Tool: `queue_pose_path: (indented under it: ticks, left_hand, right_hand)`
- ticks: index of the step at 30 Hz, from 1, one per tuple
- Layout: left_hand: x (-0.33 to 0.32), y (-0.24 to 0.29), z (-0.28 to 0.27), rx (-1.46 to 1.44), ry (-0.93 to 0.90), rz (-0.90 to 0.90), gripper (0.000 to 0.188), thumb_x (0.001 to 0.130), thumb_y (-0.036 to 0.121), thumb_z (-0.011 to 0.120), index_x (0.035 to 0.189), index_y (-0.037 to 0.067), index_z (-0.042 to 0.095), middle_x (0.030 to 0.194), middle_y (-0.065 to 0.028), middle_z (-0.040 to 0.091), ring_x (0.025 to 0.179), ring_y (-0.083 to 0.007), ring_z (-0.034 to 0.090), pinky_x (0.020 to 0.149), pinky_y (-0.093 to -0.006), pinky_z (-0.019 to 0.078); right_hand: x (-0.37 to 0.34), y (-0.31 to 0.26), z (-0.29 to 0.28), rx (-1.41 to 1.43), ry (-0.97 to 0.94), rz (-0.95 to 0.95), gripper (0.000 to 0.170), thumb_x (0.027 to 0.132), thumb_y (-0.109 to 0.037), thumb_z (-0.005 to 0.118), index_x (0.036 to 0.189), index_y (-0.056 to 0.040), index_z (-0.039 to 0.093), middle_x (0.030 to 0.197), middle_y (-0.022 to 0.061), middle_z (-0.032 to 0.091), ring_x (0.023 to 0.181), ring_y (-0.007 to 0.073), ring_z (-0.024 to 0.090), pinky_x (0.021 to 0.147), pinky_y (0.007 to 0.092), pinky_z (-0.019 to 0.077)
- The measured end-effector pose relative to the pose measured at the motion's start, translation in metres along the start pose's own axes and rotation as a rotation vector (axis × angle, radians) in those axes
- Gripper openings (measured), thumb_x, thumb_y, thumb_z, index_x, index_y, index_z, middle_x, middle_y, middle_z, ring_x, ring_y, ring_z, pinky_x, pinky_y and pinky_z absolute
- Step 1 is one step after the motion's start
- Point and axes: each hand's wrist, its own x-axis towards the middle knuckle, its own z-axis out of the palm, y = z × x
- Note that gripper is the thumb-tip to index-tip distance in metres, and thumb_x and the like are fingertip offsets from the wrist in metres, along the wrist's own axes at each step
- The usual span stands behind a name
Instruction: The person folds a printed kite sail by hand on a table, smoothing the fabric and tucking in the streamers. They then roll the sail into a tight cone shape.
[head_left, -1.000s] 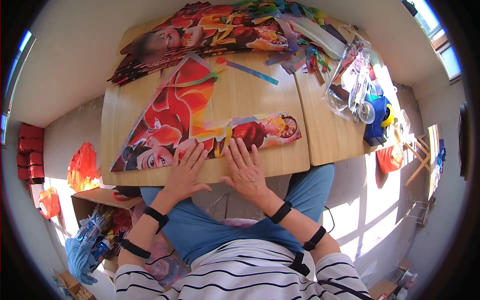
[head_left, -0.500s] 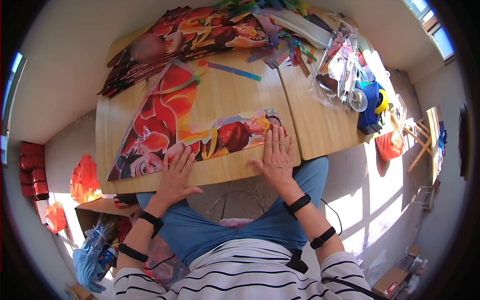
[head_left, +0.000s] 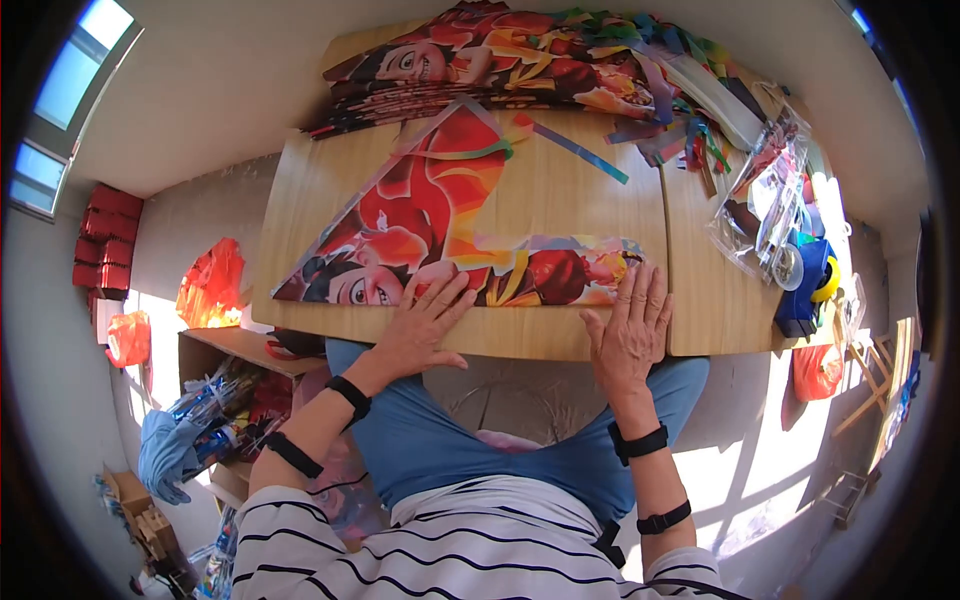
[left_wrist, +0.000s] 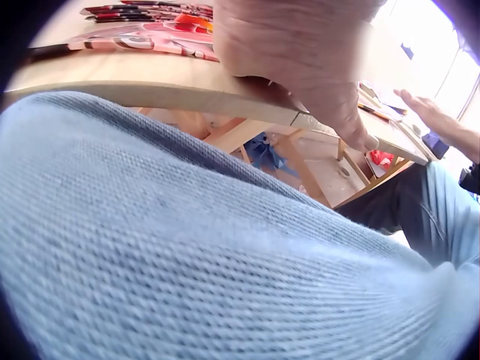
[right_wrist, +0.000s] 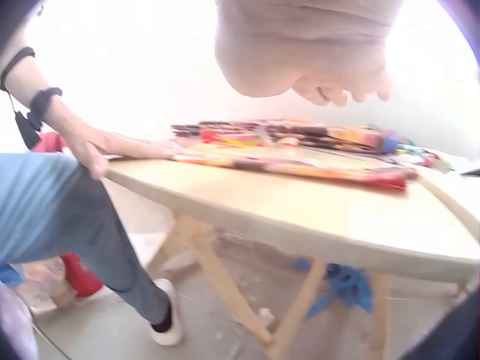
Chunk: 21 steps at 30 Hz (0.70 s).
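Observation:
A printed red and orange sheet [head_left: 425,205] with a cartoon face lies folded on the wooden table [head_left: 560,333], its straight lower edge along the near side. The left hand [head_left: 425,320] rests palm down on that edge beside the printed face, fingers spread. At the sheet's right end the right hand [head_left: 630,330] touches it with straight fingertips. A green ribbon [head_left: 460,153] crosses the sheet's upper part. In the left wrist view the left hand [left_wrist: 300,60] is over the table edge; in the right wrist view the right hand [right_wrist: 311,49] appears above the table, fingertips partly hidden.
A stack of similar printed sheets [head_left: 480,65] lies along the table's back. Colored ribbons [head_left: 700,150], clear plastic packaging [head_left: 765,195] and a blue tape dispenser [head_left: 805,290] are at the right. A loose blue strip [head_left: 585,155] lies mid-table. An open cardboard box [head_left: 235,345] stands lower left.
The right hand has slid rightward along the sheet's lower edge to its right end, while the left hand stays near the printed face. The head view has shifted.

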Motion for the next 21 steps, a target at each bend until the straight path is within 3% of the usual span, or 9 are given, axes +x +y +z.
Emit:
queue_pose_path:
  ticks: [1,5,10,14,17,21]
  left_hand:
    - [-0.003,-0.001,0.003,-0.006,0.007,-0.006,0.117,0.079,0.077,0.068,0.17,0.013,0.03,0.178,-0.01,0.022,0.166,-0.031,0.016,0.131,-0.0584,0.0059]
    - [-0.003,-0.003,0.006,-0.027,0.038,-0.018,0.121,0.076,0.074,0.073,0.172,0.016,0.026,0.18,-0.0087,0.019,0.166,-0.03,0.015,0.131,-0.0588,0.0061]
    - [-0.004,-0.008,0.012,-0.041,0.087,0.027,0.124,0.074,0.073,0.075,0.172,0.014,0.025,0.18,-0.0085,0.018,0.166,-0.0291,0.014,0.131,-0.0595,0.0074]
    - [-0.017,-0.027,0.004,-0.056,0.03,0.082,0.116,0.083,0.079,0.058,0.172,0.012,0.024,0.179,-0.0093,0.019,0.166,-0.027,0.014,0.131,-0.0596,0.0044]
    - [-0.05,-0.052,-0.003,-0.018,0.008,0.012,0.112,0.087,0.079,0.054,0.171,0.01,0.025,0.179,-0.011,0.021,0.166,-0.0272,0.016,0.131,-0.0611,0.004]
    - [-0.102,-0.086,-0.011,0.008,0.023,-0.209,0.111,0.088,0.078,0.055,0.17,0.008,0.026,0.178,-0.0126,0.021,0.166,-0.0312,0.016,0.131,-0.0597,0.0064]
  right_hand:
    - [0.005,-0.015,-0.01,0.031,0.039,-0.128,0.098,0.096,-0.064,0.059,0.163,0.0028,0.037,0.176,0.0197,0.026,0.165,0.0371,0.017,0.132,0.0591,0.0094]
    - [0.014,-0.093,0.012,0.263,-0.156,-0.505,0.097,0.095,-0.065,0.059,0.167,-0.0051,0.034,0.178,0.0134,0.024,0.166,0.036,0.015,0.131,0.06,0.0077]
    - [0.015,-0.087,0.039,0.257,-0.257,-0.529,0.098,0.093,-0.067,0.059,0.168,-0.0085,0.033,0.178,0.0126,0.023,0.166,0.0344,0.015,0.13,0.0622,0.0056]
    - [0.018,-0.088,0.037,0.202,-0.275,-0.533,0.1,0.093,-0.071,0.055,0.168,-0.0076,0.033,0.178,0.0141,0.023,0.166,0.0355,0.015,0.13,0.0628,0.005]
    - [0.017,-0.087,0.035,0.18,-0.296,-0.53,0.1,0.094,-0.073,0.052,0.167,-0.007,0.034,0.178,0.0155,0.023,0.166,0.0365,0.015,0.13,0.0631,0.0052]
    - [0.017,-0.087,0.037,0.173,-0.303,-0.529,0.099,0.095,-0.074,0.051,0.167,-0.0078,0.035,0.178,0.0153,0.024,0.166,0.0364,0.016,0.13,0.0634,0.0059]
